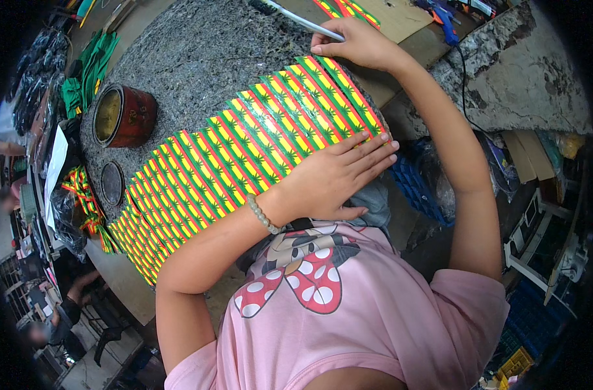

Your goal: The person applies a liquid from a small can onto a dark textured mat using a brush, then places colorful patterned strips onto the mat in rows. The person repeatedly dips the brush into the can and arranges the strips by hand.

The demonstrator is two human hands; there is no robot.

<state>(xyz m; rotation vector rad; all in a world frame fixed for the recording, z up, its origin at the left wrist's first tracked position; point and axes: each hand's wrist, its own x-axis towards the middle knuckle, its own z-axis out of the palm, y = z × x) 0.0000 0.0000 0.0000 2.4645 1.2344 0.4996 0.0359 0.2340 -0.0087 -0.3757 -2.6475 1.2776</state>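
Many striped strips point(251, 130), green, yellow and red with dark leaf shapes, lie side by side in an overlapping row across a grey speckled surface. My left hand point(338, 172), with a beaded bracelet at the wrist, rests flat on the near ends of the strips at the right of the row, its fingers stretched out. Beyond the far ends of the rightmost strips, my right hand point(358, 45) is closed around a white-handled brush point(303, 21). The dark head of the brush points up and left, partly cut off by the picture's top edge.
An open rusty red can point(137, 117) stands on the grey surface point(199, 58), a round lid point(112, 183) beside it. More striped strips point(82, 201) hang bunched at the left. A blue glue gun point(444, 23) lies at the upper right. People are at the far left.
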